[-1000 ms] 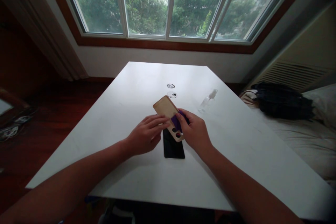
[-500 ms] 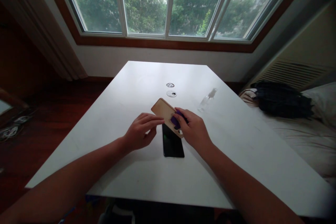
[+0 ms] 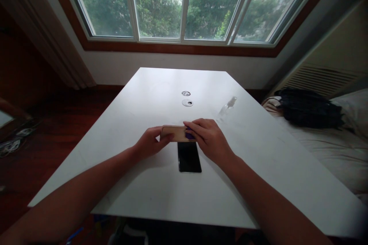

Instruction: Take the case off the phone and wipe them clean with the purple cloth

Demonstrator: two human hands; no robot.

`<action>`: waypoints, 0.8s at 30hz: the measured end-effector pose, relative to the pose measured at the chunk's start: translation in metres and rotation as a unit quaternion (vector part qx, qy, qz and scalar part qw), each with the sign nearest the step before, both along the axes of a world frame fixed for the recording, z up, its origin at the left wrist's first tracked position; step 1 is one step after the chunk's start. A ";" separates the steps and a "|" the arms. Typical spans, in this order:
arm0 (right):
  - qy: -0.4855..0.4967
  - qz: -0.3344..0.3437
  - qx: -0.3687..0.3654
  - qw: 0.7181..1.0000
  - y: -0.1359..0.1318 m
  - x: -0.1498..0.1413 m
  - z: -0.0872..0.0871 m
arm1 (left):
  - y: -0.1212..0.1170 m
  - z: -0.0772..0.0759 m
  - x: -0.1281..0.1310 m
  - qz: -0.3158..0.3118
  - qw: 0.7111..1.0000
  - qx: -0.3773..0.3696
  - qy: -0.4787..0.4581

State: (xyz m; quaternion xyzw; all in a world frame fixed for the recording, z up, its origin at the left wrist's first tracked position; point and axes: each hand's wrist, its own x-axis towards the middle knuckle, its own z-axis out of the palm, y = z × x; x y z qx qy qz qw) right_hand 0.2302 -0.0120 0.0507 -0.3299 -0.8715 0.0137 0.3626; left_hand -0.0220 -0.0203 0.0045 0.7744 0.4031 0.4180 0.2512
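Observation:
My left hand (image 3: 151, 141) grips the left end of a beige phone case (image 3: 177, 133), its thumb on the near side. In my right hand (image 3: 211, 138) is a small purple cloth (image 3: 189, 134), folded or bunched, pressed to the case's right part; its exact shape is mostly hidden by the fingers. The case is held above the table, tilted so that it looks narrow. Beneath it a black smartphone (image 3: 189, 159) lies flat, its far end covered from view by the case and hands.
On the white table (image 3: 129, 183) a clear spray bottle (image 3: 228, 107) lies on its side at right. Two round table openings (image 3: 187, 103), one behind the other, are beyond my hands. A bed with a dark bundle (image 3: 309, 108) stands at right.
My left hand has gone from touching the case with its fingertips to gripping its end. The case has turned from slanted to level and tipped. The purple cloth stays in my right hand.

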 end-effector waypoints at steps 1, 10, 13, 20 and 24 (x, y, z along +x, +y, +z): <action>-0.006 0.002 0.005 1.000 0.000 0.000 0.001 | 0.000 0.001 -0.001 -0.030 1.000 0.001 -0.002; -0.061 0.021 0.039 0.997 -0.009 -0.010 0.005 | -0.008 0.000 -0.001 -0.094 0.989 -0.046 0.101; -0.092 0.021 0.049 0.994 -0.011 -0.012 0.004 | -0.009 0.000 0.000 -0.088 0.990 -0.008 0.114; -0.110 0.036 0.106 0.988 -0.018 -0.013 0.007 | -0.009 0.001 -0.001 -0.105 0.982 0.086 0.131; -0.093 0.045 0.137 0.985 -0.025 -0.015 0.013 | -0.010 0.002 0.000 -0.113 0.975 0.139 0.132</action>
